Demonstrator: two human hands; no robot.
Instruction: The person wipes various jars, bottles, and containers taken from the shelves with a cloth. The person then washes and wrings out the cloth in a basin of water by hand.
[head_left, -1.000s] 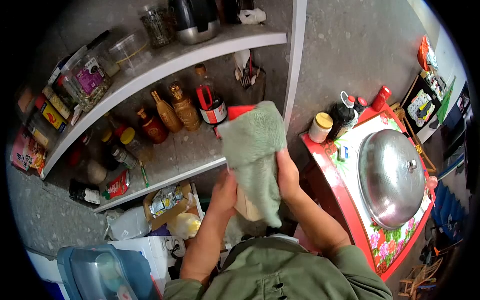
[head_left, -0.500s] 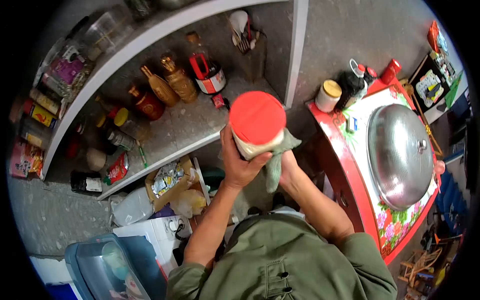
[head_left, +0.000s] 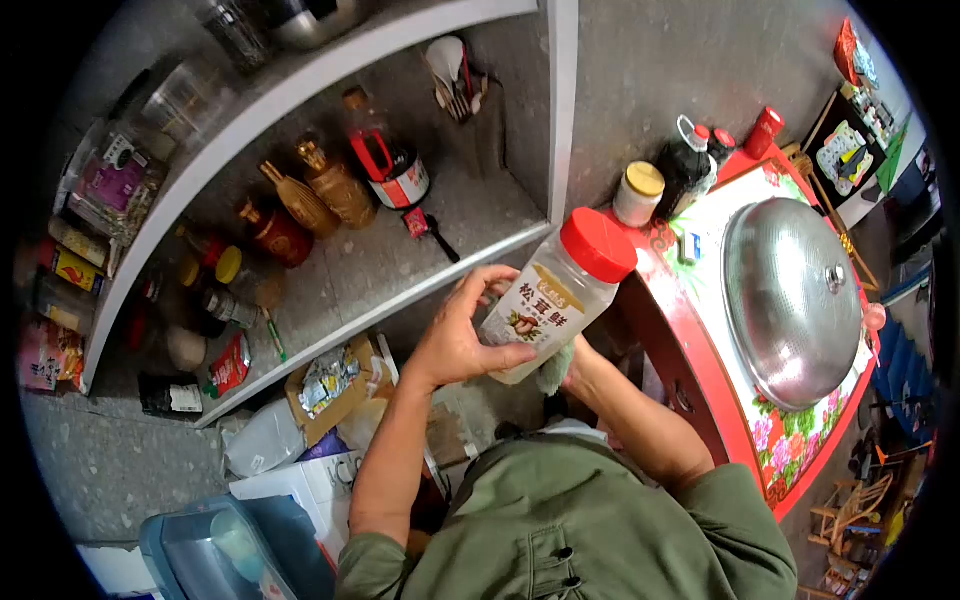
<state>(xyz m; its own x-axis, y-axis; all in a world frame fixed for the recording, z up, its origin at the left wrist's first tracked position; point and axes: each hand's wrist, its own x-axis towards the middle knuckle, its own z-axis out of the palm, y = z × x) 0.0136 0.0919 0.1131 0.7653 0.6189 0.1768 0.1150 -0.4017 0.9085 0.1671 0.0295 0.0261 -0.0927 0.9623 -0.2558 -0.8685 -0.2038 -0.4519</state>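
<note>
I have a clear plastic jar point(head_left: 545, 320) in front of me, held up over the gap between the shelf point(head_left: 490, 205) and the counter point(head_left: 680, 350), with its red lid point(head_left: 600, 245) tilted up and to the right. My left hand point(head_left: 462, 335) is clamped round the jar's left side – the thumb lies across the front, over the lower part of the printed label point(head_left: 535, 308), and the fingers curl behind. My right hand point(head_left: 577, 368) is below the jar, next to a green cloth point(head_left: 555, 372) that shows by the jar's lower end; most of that hand is hidden, so I cannot tell how its fingers are closed. On the counter to my right, a big domed metal lid point(head_left: 790, 310) sits on the flowered cover, with a small blue-and-white box point(head_left: 691, 248) near it. Behind the box stand a yellow-lidded jar point(head_left: 638, 197) and a dark bottle point(head_left: 685, 175), with a red can point(head_left: 765, 132) farther along. To my left, the shelf carries a gold bottle point(head_left: 340, 190), a red-handled bottle point(head_left: 395, 170) and a small red packet point(head_left: 415, 222) – all well apart from my hands.
</note>
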